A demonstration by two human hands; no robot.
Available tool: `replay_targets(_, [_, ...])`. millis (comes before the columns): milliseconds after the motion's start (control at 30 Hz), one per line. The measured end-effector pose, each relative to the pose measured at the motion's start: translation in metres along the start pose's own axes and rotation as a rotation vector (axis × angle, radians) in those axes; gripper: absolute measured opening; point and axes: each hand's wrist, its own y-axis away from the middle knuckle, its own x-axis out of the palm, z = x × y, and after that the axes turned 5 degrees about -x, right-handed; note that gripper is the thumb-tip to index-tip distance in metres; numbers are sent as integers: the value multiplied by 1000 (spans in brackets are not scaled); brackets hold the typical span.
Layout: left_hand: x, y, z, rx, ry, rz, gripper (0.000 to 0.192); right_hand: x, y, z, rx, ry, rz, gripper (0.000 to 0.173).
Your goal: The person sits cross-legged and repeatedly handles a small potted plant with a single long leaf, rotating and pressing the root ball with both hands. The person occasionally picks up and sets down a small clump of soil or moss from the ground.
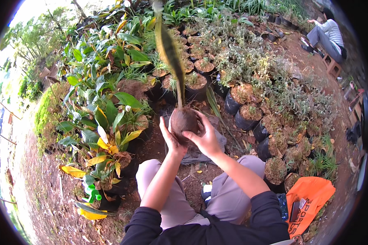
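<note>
Between my two hands is a round brown fibrous ball [184, 122], which looks like a moss or coir-wrapped root ball. A long, dark green, yellow-edged leaf [171, 52], like a snake plant's, rises upright from its top, slightly blurred. My left hand [171, 137] cups the ball from the left and below. From the right, my right hand [207, 136] holds it, thumb across the front. Beneath the hands a grey plastic sheet [199, 156] lies on the soil. A loose long leaf [214, 102] lies just beyond it.
Leafy plants [107, 113] crowd the left, black-bagged pots [248, 116] the right. A green spray-bottle head [93, 193] stands at lower left. An orange bag [309, 199] with a phone-like dark object [294, 211] lies at lower right. Another person [328, 36] sits at upper right.
</note>
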Motion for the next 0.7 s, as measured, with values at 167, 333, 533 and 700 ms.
replay_targets(167, [-2, 4, -3, -30, 55, 227, 72, 1, -1, 13, -160, 438, 115, 73])
replay_targets(333, [-8, 4, -4, -29, 81, 414, 69, -4, -4, 35, -348, 805, 154, 72])
replay_targets(533, [-31, -6, 11, -103, -3, 400, 60, -1, -10, 40, -457, 684, 99, 52])
replay_targets(700, [-22, 1, 15, -186, -50, 318, 51, -4, -6, 33, -538, 740, 60, 37])
